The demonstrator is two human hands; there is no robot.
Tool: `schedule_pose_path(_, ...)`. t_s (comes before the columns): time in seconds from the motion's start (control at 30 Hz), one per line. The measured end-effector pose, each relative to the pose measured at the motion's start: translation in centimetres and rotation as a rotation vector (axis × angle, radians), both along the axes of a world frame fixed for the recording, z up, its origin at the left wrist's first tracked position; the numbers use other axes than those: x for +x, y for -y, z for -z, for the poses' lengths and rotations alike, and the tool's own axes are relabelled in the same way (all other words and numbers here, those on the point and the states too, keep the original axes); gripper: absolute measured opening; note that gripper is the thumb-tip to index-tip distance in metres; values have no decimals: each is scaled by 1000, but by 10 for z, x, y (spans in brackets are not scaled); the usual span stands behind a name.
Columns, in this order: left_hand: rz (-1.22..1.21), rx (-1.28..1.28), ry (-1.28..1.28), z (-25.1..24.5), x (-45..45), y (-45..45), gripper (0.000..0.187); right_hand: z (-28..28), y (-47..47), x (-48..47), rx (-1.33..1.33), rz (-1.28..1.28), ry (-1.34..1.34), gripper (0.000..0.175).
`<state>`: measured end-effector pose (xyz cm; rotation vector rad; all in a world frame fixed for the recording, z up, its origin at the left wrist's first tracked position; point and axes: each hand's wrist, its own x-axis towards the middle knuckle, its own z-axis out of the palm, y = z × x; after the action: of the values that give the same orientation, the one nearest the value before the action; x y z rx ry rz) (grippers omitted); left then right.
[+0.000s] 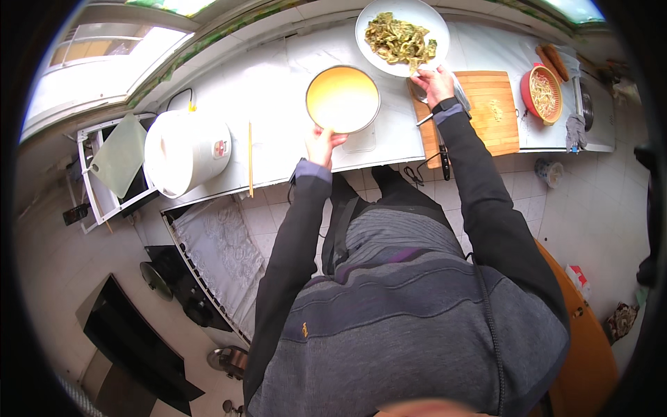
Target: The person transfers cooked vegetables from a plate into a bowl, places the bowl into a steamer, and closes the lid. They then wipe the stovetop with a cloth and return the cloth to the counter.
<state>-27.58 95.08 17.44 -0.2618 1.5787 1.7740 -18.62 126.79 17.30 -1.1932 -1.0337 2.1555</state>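
My left hand (322, 147) grips the near rim of a round bowl (344, 89) with a yellow inside, thumb over the edge. Glare whitens its lower part, so I cannot tell what it holds. My right hand (436, 84) pinches the near edge of a white plate (443, 39) at the back of the counter. Wilted, leafy greens (400, 41) lie heaped on that plate. Under my right wrist is a wooden cutting board (479, 114), with a spoon (420, 96) by its left edge and a black-handled knife (444, 162) jutting over the front.
A white rice cooker (193, 151) and wooden chopsticks (250, 156) are on the left of the white counter (276, 88). Chopped pale bits (495, 110) lie on the board. Farther right are a red-and-yellow strainer of sprouts (543, 94) and a grey cloth (576, 133).
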Motion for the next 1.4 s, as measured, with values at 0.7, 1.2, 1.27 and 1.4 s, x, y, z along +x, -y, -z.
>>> schedule_pose_path(0.7, 32, -528, -567, 12, -14, -92, 58, 23, 13, -2, 287, -100, 30, 26)
schedule_pose_path(1.2, 473, -384, -1358, -21, -54, -198, 87, 23, 28, -19, 621, -99, 136, 25)
schedule_pose_path(1.27, 450, -383, -1400, -21, -55, -202, 86, 21, 29, -20, 689, -100, 126, 24)
schedule_pose_path(1.4, 412, -399, -1453, -17, -53, -203, 68, 15, 29, -21, 646, -140, 172, 21)
